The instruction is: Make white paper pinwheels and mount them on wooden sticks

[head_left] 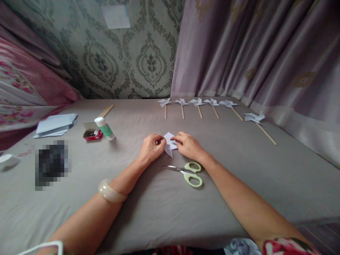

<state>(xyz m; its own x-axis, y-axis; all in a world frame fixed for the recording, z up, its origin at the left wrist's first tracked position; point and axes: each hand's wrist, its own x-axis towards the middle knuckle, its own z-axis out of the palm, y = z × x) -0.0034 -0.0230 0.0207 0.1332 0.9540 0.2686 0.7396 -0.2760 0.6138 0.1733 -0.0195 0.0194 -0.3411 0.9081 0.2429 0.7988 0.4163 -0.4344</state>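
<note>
Between my two hands lies a small white paper pinwheel piece, partly folded, on the grey cloth. My left hand pinches its left edge between thumb and fingers. On its right side, my right hand has its fingers bent over the paper, gripping the edge. Parts of the paper are hidden under the fingertips. Just below, near my right wrist, rest scissors with pale green handles, their blades pointing left and slightly apart.
Several finished paper pinwheels on sticks lie along the back right. At the left are a glue stick, a red open box of small items, wooden sticks, stacked paper and a blurred dark object.
</note>
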